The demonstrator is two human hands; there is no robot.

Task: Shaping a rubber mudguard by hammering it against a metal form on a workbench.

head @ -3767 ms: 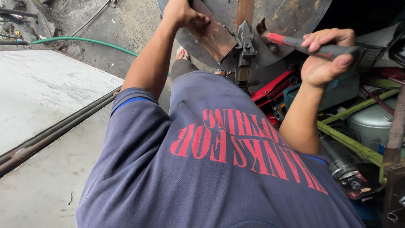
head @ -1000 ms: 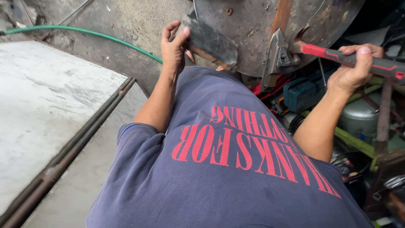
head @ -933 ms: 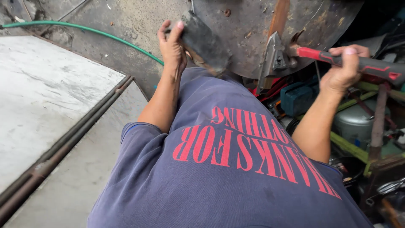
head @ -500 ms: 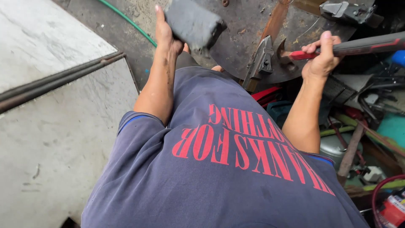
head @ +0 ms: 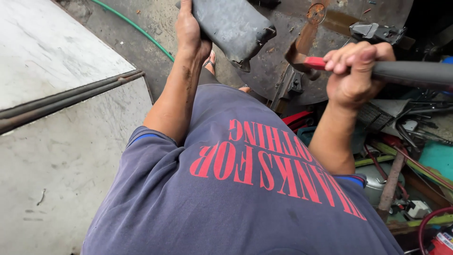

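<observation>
The left hand grips a dark metal piece; the right hand clasps a red-and-black tool handle.

Soft even daylight, sharp, edges stretched.

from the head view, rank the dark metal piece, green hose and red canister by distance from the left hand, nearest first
1. Dark metal piece: gripped by the left hand.
2. Green hose: on the floor, just to its left.
3. Red canister: bottom right corner.

shirt: navy, short-sleeved | blue sleeve trim | red chest lettering
</observation>
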